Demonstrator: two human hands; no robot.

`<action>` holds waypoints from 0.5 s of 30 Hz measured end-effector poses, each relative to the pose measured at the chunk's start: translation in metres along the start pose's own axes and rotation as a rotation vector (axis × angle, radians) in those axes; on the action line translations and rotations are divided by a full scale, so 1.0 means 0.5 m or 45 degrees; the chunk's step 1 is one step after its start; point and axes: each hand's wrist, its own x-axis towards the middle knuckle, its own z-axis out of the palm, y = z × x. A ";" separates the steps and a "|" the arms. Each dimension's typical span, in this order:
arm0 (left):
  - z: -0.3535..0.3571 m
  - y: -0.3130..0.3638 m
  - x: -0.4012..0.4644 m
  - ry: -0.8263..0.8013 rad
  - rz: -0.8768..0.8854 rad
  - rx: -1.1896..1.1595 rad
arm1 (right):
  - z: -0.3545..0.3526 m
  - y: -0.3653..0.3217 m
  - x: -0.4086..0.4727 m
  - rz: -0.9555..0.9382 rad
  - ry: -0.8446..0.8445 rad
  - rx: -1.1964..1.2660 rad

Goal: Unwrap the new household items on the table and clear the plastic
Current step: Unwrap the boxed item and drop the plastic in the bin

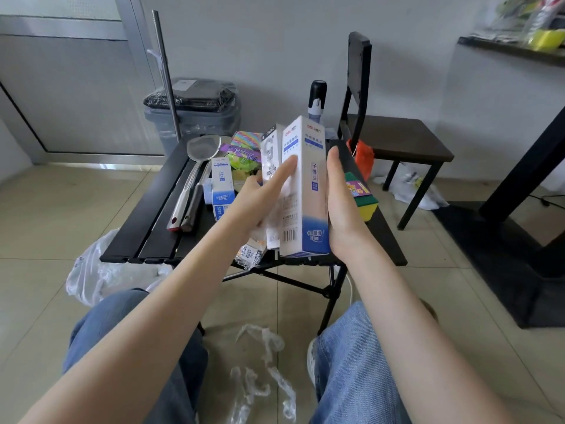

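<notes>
A person sits before a low black worktop (143, 237) and holds a tall white and blue box (305, 191) upright above its near edge. The right hand (337, 209) lies flat along the box's right side with its fingers straight, pressed against the card. The left hand (260, 194) reaches across the front of the box, its forefinger stretched out and touching the front face; the other fingers are partly hidden, so how far they curl cannot be told. A second white box (270, 166) stands just behind and to the left of the first, touching it. Crumpled clear plastic (252, 254) sits under the left hand at the worktop's near edge.

Further back on the worktop lie a smaller blue and white box (221, 185), a metal strainer (195, 179) with a long handle, and some bright packets (244, 148). A yellow and green sponge pack (362, 194) rests to the right of the right hand. More torn plastic wrap (263, 374) lies on the floor between the person's knees, and a grey bin (195, 117) stands behind the worktop.
</notes>
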 end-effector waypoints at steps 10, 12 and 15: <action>-0.048 0.007 -0.009 0.079 0.074 -0.066 | -0.042 -0.001 0.018 0.123 0.011 0.011; -0.047 0.004 -0.013 0.099 0.127 0.062 | -0.044 0.004 0.027 0.089 0.018 -0.105; -0.041 -0.004 -0.008 0.362 0.385 0.591 | -0.037 0.017 0.038 0.012 0.079 -0.247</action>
